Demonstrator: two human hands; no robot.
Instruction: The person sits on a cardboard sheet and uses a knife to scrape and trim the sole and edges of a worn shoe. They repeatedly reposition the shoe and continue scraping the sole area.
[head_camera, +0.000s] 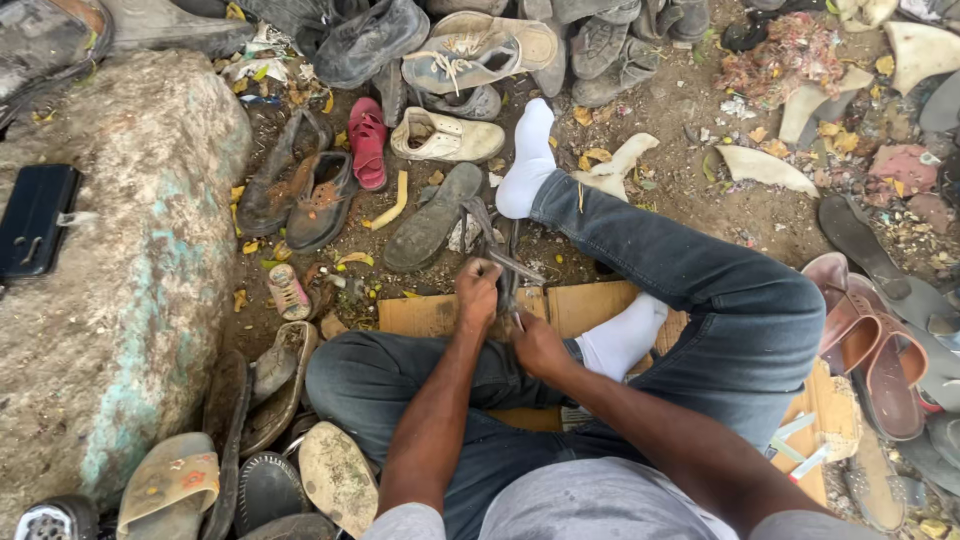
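Dark and narrow, perhaps leather or rubber, too small to name surely: strip (497, 255), gripped by 2 hands just above the cardboard (420, 315), in front of the folded legs and beside the stretched right leg (700, 280).

Left hand (478, 292): closed into a fist around the strip's middle, knuckles up. Right hand (540, 347): curled shut on the near end, just beside the left, nearly touching it. Cannot tell whether a small tool also sits between the fingers.

For a good hold, judging from this grip:
- Brace both forearms against the thighs to steady the work.
- Keep the hands close together, so that the short span between them stays taut and does not twist.
- Pull along the strip's length, not across it.
- Keep the free far end off the grit and clear of the grey sole (430, 228) lying near it.

Long axis: running away from the body, roughly up the view, leaning a little left. Far tip pointing toward the shoes (445, 135) heaped beyond; near end toward the lap.
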